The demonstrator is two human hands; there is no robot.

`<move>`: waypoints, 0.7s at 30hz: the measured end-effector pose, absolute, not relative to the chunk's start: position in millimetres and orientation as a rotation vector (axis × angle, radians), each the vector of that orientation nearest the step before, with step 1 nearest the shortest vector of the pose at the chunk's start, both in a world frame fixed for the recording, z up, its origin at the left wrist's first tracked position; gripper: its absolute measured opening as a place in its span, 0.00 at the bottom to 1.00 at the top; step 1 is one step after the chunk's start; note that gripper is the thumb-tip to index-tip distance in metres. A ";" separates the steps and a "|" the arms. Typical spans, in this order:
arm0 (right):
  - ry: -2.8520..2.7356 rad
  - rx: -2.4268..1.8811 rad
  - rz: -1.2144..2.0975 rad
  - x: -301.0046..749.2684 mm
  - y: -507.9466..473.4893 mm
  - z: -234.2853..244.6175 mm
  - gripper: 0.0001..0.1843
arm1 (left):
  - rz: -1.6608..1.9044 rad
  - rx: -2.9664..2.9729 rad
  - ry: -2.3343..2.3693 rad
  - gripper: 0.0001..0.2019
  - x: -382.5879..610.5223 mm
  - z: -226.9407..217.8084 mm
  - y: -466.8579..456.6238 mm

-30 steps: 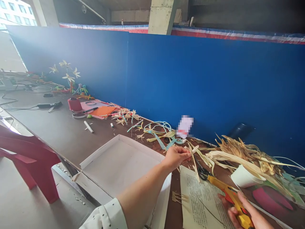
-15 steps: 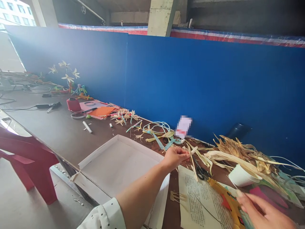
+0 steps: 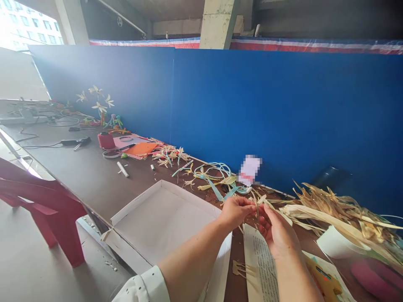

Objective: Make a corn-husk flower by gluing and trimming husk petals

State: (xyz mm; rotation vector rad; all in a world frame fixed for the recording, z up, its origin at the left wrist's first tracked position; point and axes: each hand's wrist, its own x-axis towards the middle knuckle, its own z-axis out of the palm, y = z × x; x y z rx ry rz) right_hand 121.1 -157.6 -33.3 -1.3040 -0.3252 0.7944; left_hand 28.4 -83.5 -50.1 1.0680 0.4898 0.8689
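Observation:
My left hand pinches a small pale strip of dried corn husk above the brown table. My right hand has come up beside it, its fingers closed on the same strip from the right. Both hands hover over a printed paper sheet. A yellow glue gun lies on that sheet by my right forearm, with no hand on it.
A shallow white cardboard tray sits left of my hands. A pile of dried husks and a white cup lie at the right. Blue ribbons, husk flowers, a red spool, a red chair and a blue partition surround them.
My right hand let go of the yellow glue gun, left it on the paper and moved up and left to meet the left hand on the husk strip.

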 end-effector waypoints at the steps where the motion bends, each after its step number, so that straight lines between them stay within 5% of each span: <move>1: -0.320 -1.282 0.806 121.8 -158.0 -35.0 0.23 | 0.864 1.080 0.503 0.19 29.0 -50.5 -83.6; 14: -0.338 -1.324 0.685 119.4 -162.9 -38.3 0.21 | 0.876 1.253 0.644 0.07 31.9 -56.6 -87.8; 21: -0.360 -1.395 0.605 121.3 -162.5 -43.4 0.21 | 0.910 1.411 0.700 0.08 30.4 -57.6 -89.1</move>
